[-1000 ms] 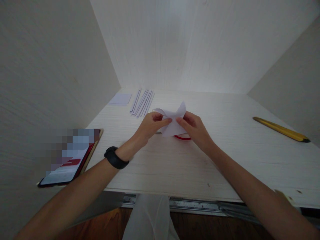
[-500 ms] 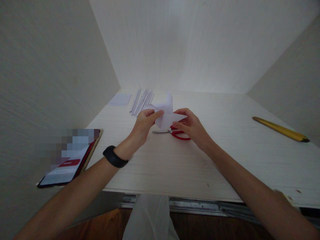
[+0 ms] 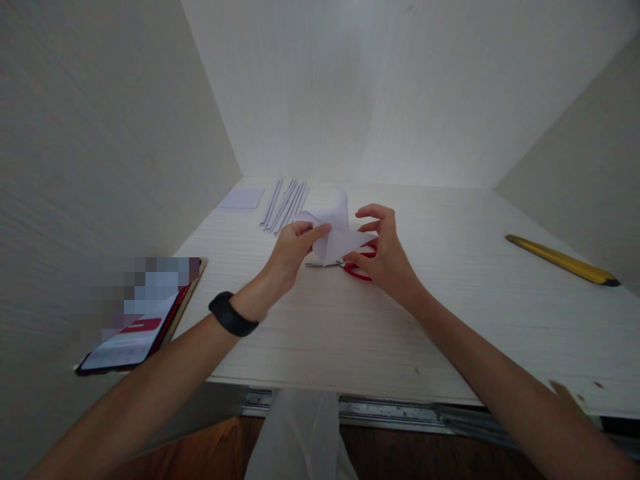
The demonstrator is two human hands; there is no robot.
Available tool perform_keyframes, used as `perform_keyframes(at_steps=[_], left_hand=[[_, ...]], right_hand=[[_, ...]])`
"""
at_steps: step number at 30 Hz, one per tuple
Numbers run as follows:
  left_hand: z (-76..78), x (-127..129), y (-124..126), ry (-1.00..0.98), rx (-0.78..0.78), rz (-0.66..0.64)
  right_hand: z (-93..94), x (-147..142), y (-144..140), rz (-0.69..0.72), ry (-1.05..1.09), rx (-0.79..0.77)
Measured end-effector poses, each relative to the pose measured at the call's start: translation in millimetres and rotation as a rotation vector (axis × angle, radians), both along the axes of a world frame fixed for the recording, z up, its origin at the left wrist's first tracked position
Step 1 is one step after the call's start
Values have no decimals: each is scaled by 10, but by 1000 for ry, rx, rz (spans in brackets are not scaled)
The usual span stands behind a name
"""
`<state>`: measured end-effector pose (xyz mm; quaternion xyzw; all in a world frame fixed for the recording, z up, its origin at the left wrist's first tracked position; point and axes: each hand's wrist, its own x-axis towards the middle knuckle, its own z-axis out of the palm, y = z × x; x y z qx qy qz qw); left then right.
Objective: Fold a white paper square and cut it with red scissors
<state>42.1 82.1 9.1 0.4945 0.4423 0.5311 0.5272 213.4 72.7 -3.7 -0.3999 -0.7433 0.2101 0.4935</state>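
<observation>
1. Nearest, at left edge: phone (image 3: 134, 328) propped against the side wall, screen lit, well apart from both hands.
2. Black wristband (image 3: 233, 315) on left wrist.
3. Left hand (image 3: 291, 251) raised above the desk (image 3: 450, 320), thumb and forefinger pinching the left flap of the folded white paper (image 3: 336, 235).
4. Right hand (image 3: 383, 257) just right of the paper, fingers spread and curled, upper fingers clear of it; lower fingertips at the paper's right point, contact not certain.
5. Paper held between the two hands, off the desk surface, flaps standing up.
6. Red-handled scissors (image 3: 356, 267) flat on desk directly beneath paper, partly hidden by right hand.
7. Farther back: paper strips (image 3: 285, 205) and small sheet (image 3: 242, 198) near rear wall.
8. Far right: yellow ruler (image 3: 563, 259), well apart.
</observation>
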Motion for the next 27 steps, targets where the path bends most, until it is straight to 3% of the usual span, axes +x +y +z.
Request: perform_keyframes(at_steps=[5, 12, 27], left_hand=[[-9, -2, -1, 13, 14, -9], [-14, 8, -22, -39, -22, -59], [3, 36, -31, -61, -16, -60]], right_hand=[[56, -24, -51, -23, -85, 175], [97, -19, -71, 18, -132, 276], [99, -19, -55, -40, -60, 267]])
